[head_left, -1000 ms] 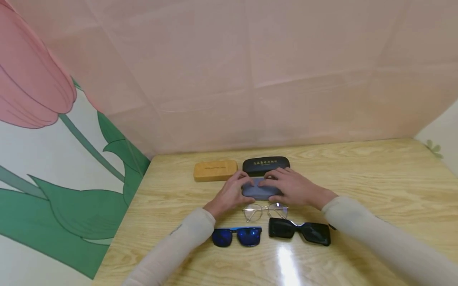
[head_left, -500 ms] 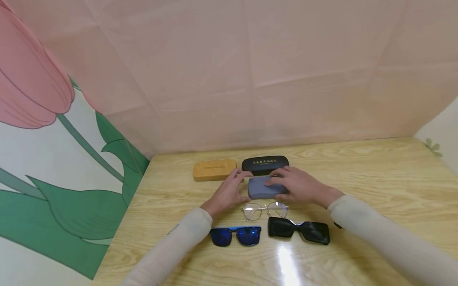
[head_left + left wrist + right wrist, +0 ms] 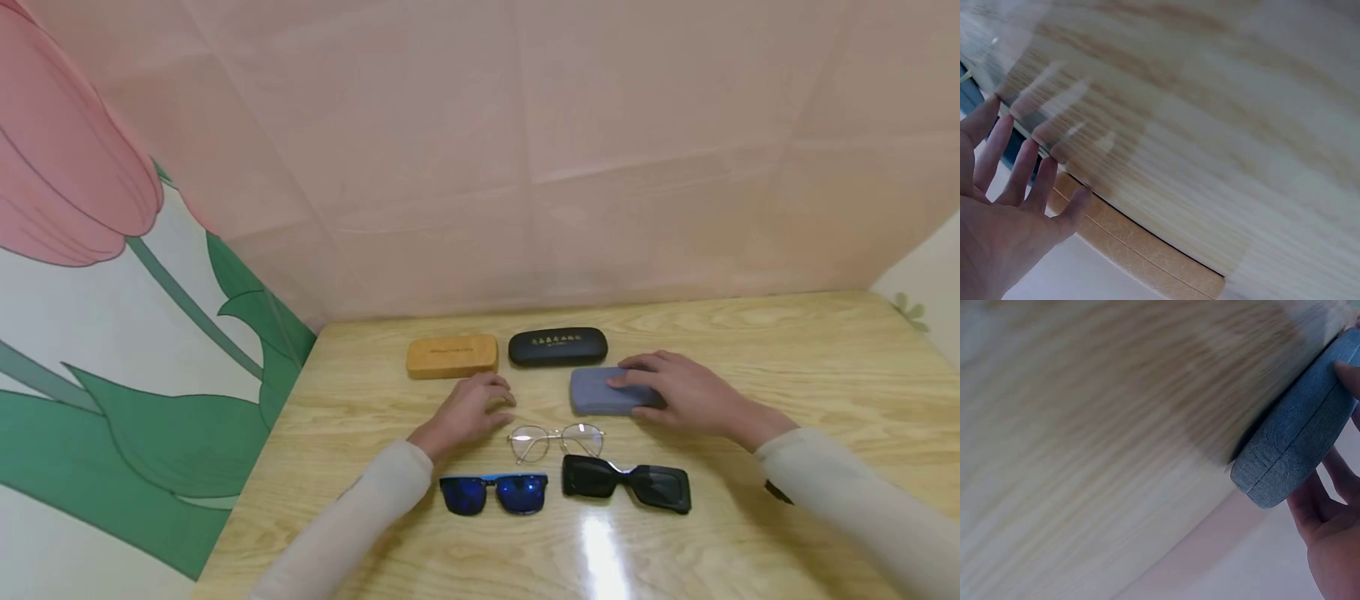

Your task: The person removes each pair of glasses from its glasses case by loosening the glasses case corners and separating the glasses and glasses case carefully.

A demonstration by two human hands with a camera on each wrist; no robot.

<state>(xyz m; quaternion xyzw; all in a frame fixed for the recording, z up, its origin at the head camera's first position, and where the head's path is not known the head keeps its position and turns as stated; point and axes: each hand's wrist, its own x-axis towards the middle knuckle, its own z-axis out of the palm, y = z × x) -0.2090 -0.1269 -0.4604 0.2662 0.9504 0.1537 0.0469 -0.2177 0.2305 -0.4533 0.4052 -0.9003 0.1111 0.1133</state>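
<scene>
A grey-blue glasses case [image 3: 596, 393] is in my right hand [image 3: 693, 396], whose fingers and thumb grip its right part from above. In the right wrist view the thumb lies on the near side of this case [image 3: 1291, 437], with fingers on the other side. My left hand [image 3: 468, 412] has loosely bent fingers and holds nothing. It rests low over the table just in front of a tan glasses case [image 3: 452, 357]. The left wrist view shows that hand [image 3: 1010, 206] with its fingertips at the tabletop, the little finger near the tan case [image 3: 1147, 244].
A black glasses case [image 3: 558, 346] with gold lettering lies right of the tan one. Thin-framed eyeglasses [image 3: 531, 445], blue-lensed sunglasses [image 3: 521, 495] and thick black sunglasses [image 3: 660, 487] lie nearer on the wooden table [image 3: 787, 367]. A pink wall covering [image 3: 637, 208] stands behind.
My right hand has moved the grey-blue case rightward, away from the spot in front of the black case. My left hand has let go of it and drawn back left.
</scene>
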